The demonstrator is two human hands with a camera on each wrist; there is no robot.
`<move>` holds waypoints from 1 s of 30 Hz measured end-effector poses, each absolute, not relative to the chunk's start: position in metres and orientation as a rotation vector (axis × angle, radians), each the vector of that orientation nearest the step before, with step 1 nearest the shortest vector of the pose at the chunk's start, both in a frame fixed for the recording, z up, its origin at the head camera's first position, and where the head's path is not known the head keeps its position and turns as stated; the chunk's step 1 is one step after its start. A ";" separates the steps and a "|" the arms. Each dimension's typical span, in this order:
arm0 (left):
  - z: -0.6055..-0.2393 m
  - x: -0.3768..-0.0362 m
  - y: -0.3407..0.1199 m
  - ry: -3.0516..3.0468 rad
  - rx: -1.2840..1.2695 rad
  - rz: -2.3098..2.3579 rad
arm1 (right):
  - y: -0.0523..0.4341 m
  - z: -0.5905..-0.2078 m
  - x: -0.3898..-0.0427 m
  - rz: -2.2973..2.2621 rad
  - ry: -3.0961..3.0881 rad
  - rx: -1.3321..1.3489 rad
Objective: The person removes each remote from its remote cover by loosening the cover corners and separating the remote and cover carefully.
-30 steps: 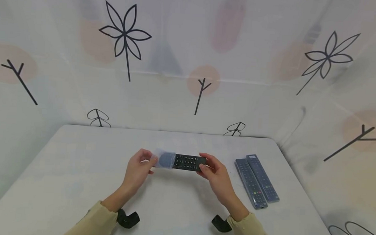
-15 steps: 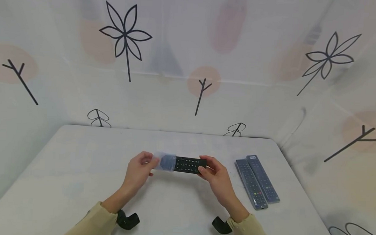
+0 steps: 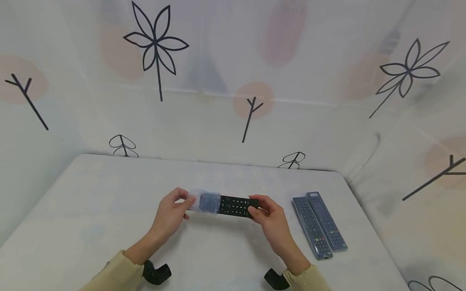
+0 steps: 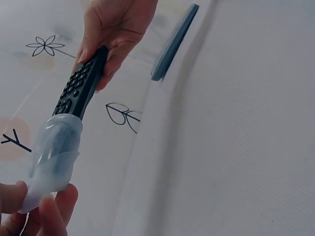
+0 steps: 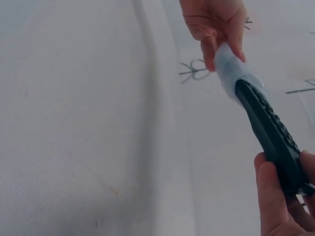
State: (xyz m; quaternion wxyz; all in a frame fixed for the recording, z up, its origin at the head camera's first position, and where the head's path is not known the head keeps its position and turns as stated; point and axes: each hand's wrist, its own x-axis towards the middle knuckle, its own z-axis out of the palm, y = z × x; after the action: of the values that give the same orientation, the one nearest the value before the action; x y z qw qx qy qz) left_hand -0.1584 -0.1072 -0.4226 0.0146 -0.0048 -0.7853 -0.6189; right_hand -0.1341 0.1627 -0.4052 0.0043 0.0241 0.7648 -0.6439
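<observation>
A black remote control (image 3: 235,206) is held level above the white table, its left part inside a translucent plastic sleeve (image 3: 209,202). The left hand (image 3: 169,210) pinches the loose closed end of this sleeve between thumb and fingers. At the other end, the right hand (image 3: 273,217) grips the bare tip of the remote, thumb on the button side. In the left wrist view the sleeve (image 4: 55,152) looks crumpled around the remote (image 4: 78,93). The right wrist view shows the side of the remote (image 5: 270,132) running into the sleeve mouth (image 5: 241,81).
Two more remotes, a left one (image 3: 311,227) and a right one (image 3: 326,221), lie side by side on the table (image 3: 97,209), right of the hands. Both look wrapped in clear film. A patterned cloth wall (image 3: 198,126) rises behind the table.
The right hand and the remote have shifted slightly right and nearer the person. The left hand has hardly moved, and the sleeve spans a little more length between the hands.
</observation>
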 end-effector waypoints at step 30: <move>-0.424 -0.153 -0.118 -2.476 0.055 -1.956 | 0.172 -0.411 -0.135 -2.031 2.364 0.136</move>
State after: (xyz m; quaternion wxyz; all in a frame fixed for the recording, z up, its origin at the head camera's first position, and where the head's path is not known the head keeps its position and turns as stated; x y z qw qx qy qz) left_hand -0.1529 -0.1176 -0.4244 -0.0072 0.0173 -0.7845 -0.6199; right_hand -0.1345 0.1720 -0.4110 0.0111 0.0436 0.7578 -0.6510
